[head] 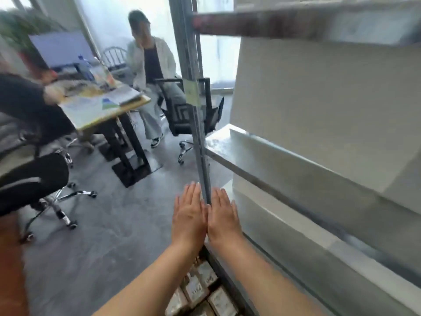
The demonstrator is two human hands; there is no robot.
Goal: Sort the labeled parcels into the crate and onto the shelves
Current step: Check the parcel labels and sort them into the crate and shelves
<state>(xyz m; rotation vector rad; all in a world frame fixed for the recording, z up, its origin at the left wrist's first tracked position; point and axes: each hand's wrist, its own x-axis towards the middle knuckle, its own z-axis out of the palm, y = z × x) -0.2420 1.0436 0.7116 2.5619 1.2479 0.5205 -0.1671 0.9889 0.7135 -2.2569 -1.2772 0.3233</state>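
My left hand (188, 215) and my right hand (224, 216) are stretched out side by side, backs up, fingers straight, thumbs touching, holding nothing. They hover in front of the grey upright post (200, 137) of the metal shelf unit. Its bare shelves (262, 163) run off to the right. Below my forearms, several brown labeled parcels (205, 293) lie packed together; the container around them is mostly hidden by my arms. The whole picture is blurred.
A person sits on an office chair (193, 115) behind the post. A wooden table (102, 108) with papers and a monitor stands at left, with another person in dark sleeves and a rolling chair (45, 190) beside it. Grey floor (109, 236) lies between.
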